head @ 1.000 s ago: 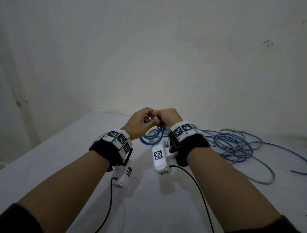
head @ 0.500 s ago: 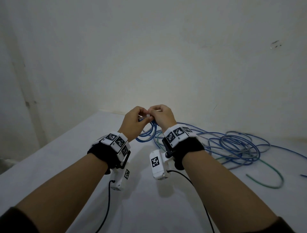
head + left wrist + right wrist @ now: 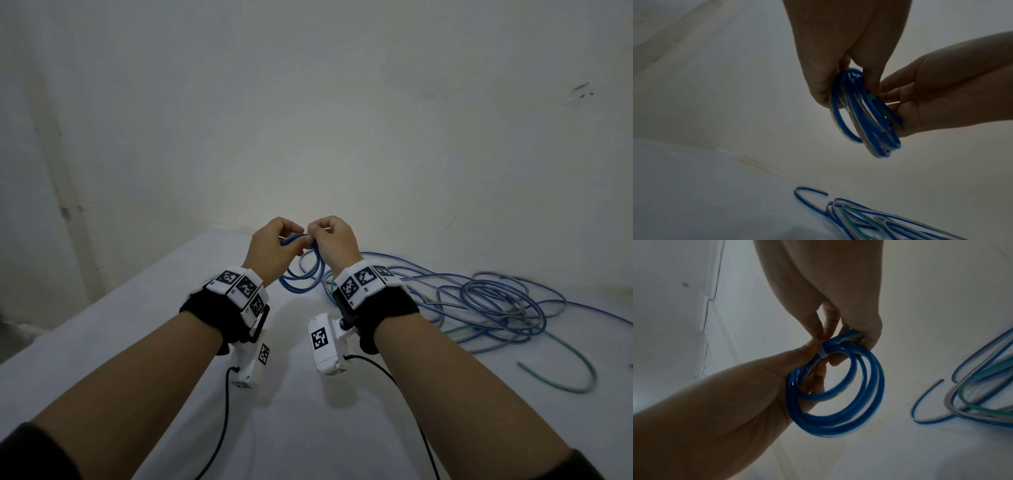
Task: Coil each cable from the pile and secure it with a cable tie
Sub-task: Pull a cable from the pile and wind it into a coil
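Observation:
A small coil of blue cable (image 3: pixel 301 284) (image 3: pixel 865 116) (image 3: pixel 838 394) hangs between my hands above the white table (image 3: pixel 171 342). A white cable tie (image 3: pixel 822 352) (image 3: pixel 872 96) is wrapped round its top. My left hand (image 3: pixel 294 241) (image 3: pixel 849 81) grips the coil's left side, with fingers through the loops. Beside the tie, my right hand (image 3: pixel 315 236) (image 3: pixel 838 334) pinches the coil's top, its fingertips against the tie. The pile of loose blue and grey cables (image 3: pixel 496 308) (image 3: pixel 982 394) lies on the table to the right.
A green cable (image 3: pixel 565 377) trails out of the pile toward the front right. A pale wall (image 3: pixel 342 137) rises right behind the table's far edge. The table's left edge (image 3: pixel 85 315) runs diagonally toward me.
Both hands have stayed together on the coil, drifting slightly left and up in the picture. The grips look the same and the pile has not moved.

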Demonstrator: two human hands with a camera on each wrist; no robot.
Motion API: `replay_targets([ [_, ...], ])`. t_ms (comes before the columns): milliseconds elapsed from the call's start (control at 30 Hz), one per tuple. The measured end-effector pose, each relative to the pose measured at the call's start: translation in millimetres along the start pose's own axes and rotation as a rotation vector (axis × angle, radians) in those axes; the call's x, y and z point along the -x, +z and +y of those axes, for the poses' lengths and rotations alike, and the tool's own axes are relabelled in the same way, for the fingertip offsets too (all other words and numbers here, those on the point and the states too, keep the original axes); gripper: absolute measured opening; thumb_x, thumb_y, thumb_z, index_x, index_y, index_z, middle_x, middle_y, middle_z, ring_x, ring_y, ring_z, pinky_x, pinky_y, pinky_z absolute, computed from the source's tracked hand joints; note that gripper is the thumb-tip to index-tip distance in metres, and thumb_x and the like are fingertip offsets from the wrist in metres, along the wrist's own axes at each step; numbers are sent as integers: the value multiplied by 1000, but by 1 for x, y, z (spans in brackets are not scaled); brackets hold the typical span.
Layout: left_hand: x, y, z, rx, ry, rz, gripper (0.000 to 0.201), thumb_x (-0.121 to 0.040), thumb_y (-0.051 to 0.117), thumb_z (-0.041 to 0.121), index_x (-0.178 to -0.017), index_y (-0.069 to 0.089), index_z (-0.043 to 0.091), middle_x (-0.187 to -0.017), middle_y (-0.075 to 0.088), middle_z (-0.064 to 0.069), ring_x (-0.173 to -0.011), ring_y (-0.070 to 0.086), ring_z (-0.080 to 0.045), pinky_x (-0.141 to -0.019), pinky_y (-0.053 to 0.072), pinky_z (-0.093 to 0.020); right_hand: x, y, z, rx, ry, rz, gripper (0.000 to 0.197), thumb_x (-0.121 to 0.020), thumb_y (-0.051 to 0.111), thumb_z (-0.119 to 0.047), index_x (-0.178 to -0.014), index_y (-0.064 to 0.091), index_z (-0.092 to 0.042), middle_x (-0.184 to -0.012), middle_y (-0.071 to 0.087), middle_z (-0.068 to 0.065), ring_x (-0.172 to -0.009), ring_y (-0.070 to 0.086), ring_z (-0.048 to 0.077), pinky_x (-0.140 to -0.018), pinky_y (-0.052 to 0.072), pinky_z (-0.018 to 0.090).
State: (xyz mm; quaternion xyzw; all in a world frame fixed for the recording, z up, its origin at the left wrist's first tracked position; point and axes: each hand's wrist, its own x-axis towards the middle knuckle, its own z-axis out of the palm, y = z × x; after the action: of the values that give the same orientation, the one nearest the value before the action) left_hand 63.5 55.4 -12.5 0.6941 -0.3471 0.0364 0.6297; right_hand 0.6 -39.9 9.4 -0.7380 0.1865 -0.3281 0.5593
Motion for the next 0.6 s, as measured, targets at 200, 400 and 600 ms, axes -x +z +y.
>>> replay_targets([
  [200, -2, -5, 4, 59, -194, -160, 8, -92, 56, 22, -89, 52, 15, -86, 62, -4, -68, 61, -13, -73, 50, -29, -2, -3, 2, -9, -15, 83, 5, -86, 55, -12, -91, 56, -13, -72, 60, -1, -81, 64, 25, -80, 51, 37],
  [400, 0, -6, 7, 214, -199, -133, 9, -95, 51, 14, -97, 54, 6, -83, 62, -6, -63, 56, -14, -58, 48, -17, -3, -3, 4, -3, 8, 79, 10, -86, 53, -12, -78, 50, -17, -67, 60, -2, -73, 60, 23, -76, 50, 38],
  [600, 6, -15, 4, 452, -413, -319, 37, -100, 34, 34, -100, 61, 8, -86, 69, -4, -81, 65, -16, -85, 49, -33, -7, 0, 2, -52, 10, 122, 11, -87, 54, -11, -77, 52, -15, -64, 59, -1, -75, 63, 24, -84, 50, 42],
])
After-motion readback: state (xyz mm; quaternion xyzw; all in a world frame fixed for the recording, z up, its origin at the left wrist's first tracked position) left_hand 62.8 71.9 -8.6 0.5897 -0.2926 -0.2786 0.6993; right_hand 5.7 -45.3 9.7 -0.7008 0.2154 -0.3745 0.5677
